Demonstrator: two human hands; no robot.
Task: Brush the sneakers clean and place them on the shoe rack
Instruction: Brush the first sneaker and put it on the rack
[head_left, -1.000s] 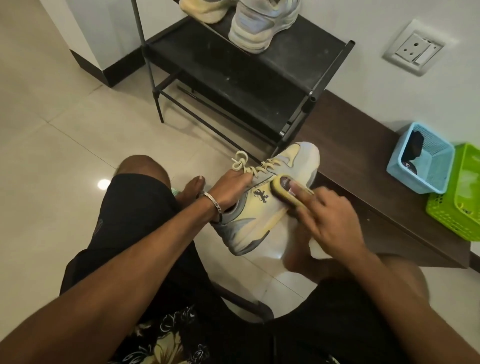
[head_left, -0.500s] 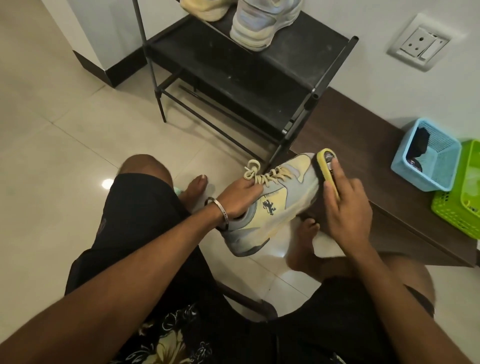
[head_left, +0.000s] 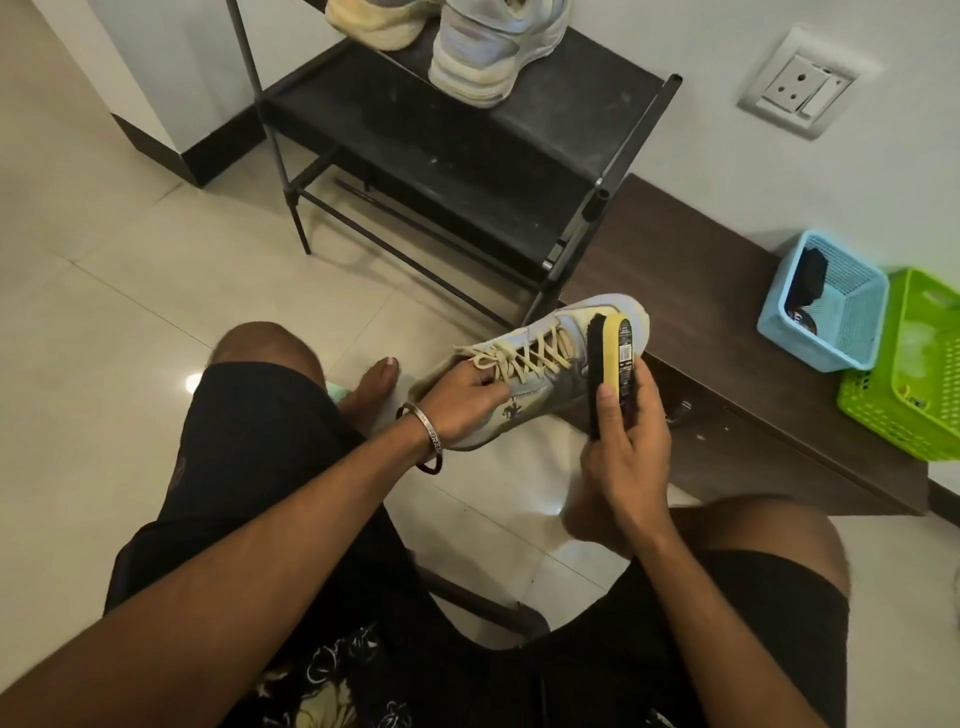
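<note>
A pale yellow and grey sneaker (head_left: 545, 374) with yellow laces is held in the air above the floor, toe pointing up and right. My left hand (head_left: 462, 402) grips it at the opening near the laces, fingers tucked inside. My right hand (head_left: 626, 441) grips a yellow-backed shoe brush (head_left: 613, 358) with black bristles, which lie against the right side of the sneaker near the toe. The black shoe rack (head_left: 467, 150) stands just beyond, with two pale sneakers (head_left: 493, 47) on its upper shelf.
A dark wooden low bench (head_left: 727, 364) runs along the wall at right, carrying a blue basket (head_left: 826, 306) and a green basket (head_left: 914, 374). A wall socket (head_left: 802, 85) sits above it. My bare feet rest on the tiled floor (head_left: 130, 312) under the sneaker.
The sneaker has turned so its laces face up. My right hand moved the brush from the sneaker's side past the toe and back onto the right side near the toe.
</note>
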